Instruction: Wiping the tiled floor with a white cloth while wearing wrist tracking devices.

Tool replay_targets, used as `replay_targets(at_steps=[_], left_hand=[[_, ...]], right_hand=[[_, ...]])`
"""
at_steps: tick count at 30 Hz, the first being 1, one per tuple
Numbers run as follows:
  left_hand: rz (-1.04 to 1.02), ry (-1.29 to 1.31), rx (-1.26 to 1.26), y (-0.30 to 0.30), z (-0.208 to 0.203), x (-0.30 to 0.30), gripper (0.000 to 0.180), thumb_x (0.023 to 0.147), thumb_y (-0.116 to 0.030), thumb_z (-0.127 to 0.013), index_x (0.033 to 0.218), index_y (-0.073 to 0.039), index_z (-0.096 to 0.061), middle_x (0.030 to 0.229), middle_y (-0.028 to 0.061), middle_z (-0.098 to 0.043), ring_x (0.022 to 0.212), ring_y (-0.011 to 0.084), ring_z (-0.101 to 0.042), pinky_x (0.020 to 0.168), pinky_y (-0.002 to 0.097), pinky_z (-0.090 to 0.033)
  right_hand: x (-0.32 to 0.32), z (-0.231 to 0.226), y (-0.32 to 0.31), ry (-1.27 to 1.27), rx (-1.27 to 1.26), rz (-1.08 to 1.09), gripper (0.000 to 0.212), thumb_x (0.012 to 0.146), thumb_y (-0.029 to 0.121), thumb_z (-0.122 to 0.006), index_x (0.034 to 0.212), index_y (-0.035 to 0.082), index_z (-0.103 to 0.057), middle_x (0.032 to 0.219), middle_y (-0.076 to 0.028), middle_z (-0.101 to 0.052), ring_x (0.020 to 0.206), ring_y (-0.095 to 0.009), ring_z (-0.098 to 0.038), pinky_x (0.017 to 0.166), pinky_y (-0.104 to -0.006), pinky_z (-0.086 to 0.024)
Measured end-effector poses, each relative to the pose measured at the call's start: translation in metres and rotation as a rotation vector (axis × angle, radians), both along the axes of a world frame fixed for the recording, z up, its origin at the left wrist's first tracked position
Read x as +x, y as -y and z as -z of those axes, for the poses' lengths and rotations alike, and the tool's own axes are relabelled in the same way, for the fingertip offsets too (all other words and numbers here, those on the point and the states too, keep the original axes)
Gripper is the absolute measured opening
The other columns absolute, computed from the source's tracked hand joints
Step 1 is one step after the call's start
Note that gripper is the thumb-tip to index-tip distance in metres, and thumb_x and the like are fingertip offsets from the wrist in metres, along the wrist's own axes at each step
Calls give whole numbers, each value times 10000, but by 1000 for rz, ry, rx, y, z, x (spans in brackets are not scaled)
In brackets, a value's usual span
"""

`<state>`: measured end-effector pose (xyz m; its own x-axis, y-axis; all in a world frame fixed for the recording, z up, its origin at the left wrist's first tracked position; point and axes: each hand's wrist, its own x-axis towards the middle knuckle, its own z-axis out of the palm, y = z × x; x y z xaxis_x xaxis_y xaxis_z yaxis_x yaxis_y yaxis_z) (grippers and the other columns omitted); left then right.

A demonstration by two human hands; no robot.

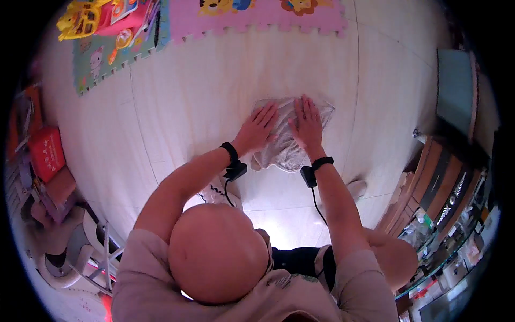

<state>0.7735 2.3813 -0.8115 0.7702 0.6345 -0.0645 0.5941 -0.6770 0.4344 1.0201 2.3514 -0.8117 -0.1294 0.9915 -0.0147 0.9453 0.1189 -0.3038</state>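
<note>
A crumpled grey cloth (289, 156) is spread on the pale floor ahead of my knees. Resting on its left part, my left hand (257, 130) has its palm down and fingers stretched out. On the upper right part lies my right hand (307, 126), also palm down with straight fingers. The two hands are a short gap apart, and cloth shows between them. Each wrist wears a black band, with a small black box (235, 172) and a cable by the left one and another black box (308, 176) by the right.
Foam mats, one pink (257, 20) and one green (96, 61), lie at the far side with a yellow toy basket (80, 21). A wooden cabinet (437, 180) and a glass-edged table (424, 284) stand right. A red package (47, 153) sits left. My bent knees are close.
</note>
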Motion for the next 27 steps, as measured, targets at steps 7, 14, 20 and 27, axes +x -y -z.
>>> replay_targets(at_steps=[7, 14, 20, 27], left_hand=[[37, 1, 120, -94, 6, 13, 791, 1013, -505, -604, 1623, -37, -417, 1721, 149, -361, 1601, 343, -313, 1296, 518, -249], [-126, 88, 188, -68, 2, 51, 731, 1051, -456, -566, 1628, -38, -406, 1731, 170, -336, 1609, 350, -295, 1291, 549, -235], [-37, -99, 158, -29, 8, 36, 789, 1040, -527, -558, 1619, -13, -408, 1742, 191, -303, 1630, 364, -238, 1298, 590, -174], [101, -13, 3, 47, 4, 19, 864, 973, -574, -612, 1591, 5, -442, 1726, 205, -323, 1610, 404, -263, 1287, 620, -189]], right_hand=[[53, -10, -80, 29, 29, -242, 693, 989, 426, -662, 1615, 187, -488, 1703, -92, -412, 1563, -313, -385, 1261, -500, -333], [32, -1, -62, 49, 170, -119, 670, 1023, 453, -610, 1627, 199, -470, 1715, -78, -396, 1582, -312, -356, 1279, -562, -265], [25, -3, -5, 85, 64, -15, 709, 1002, 508, -617, 1630, 212, -471, 1717, -90, -389, 1595, -321, -329, 1277, -602, -236], [11, -5, 91, 22, -80, 16, 755, 964, 539, -657, 1624, 217, -481, 1722, -124, -370, 1599, -356, -311, 1268, -641, -228]])
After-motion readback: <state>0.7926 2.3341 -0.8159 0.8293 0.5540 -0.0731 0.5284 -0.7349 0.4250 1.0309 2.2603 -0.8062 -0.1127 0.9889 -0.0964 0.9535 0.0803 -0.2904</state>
